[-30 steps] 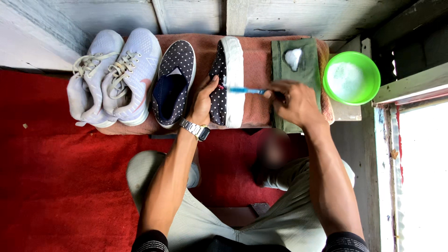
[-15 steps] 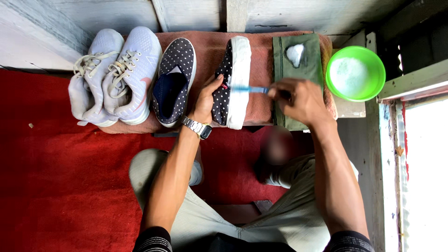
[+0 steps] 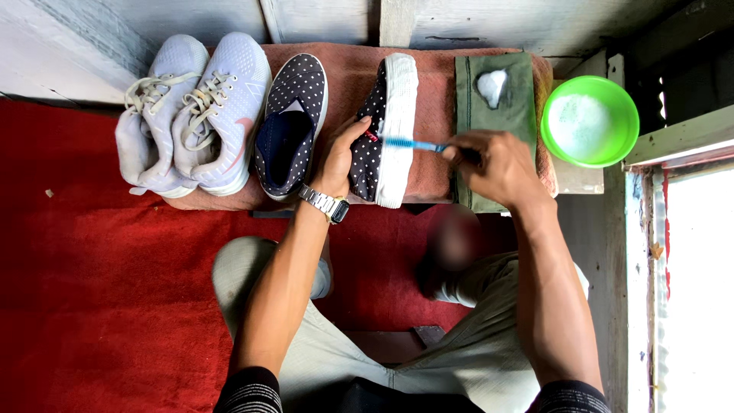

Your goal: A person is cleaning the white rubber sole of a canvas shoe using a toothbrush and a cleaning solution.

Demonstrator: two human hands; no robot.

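A navy polka-dot slip-on shoe [image 3: 382,130] with a white sole lies tilted on its side on a reddish-brown mat [image 3: 436,99]. My left hand [image 3: 341,157], with a metal wristwatch, grips that shoe at its left edge. My right hand [image 3: 495,164] holds a blue toothbrush [image 3: 413,144] by the handle, and the brush head rests against the shoe's white sole rim. The matching polka-dot shoe [image 3: 290,122] sits upright just left of my left hand.
A pair of light grey laced sneakers [image 3: 195,115] stands at the mat's left end. A folded green cloth [image 3: 493,115] with a white lump of soap lies right of the shoe. A green bowl [image 3: 589,121] of foamy water sits at the far right. Red carpet [image 3: 99,291] covers the floor.
My right hand and the toothbrush have shifted slightly along the sole's rim. My left hand keeps its grip on the shoe, and nothing else has moved.
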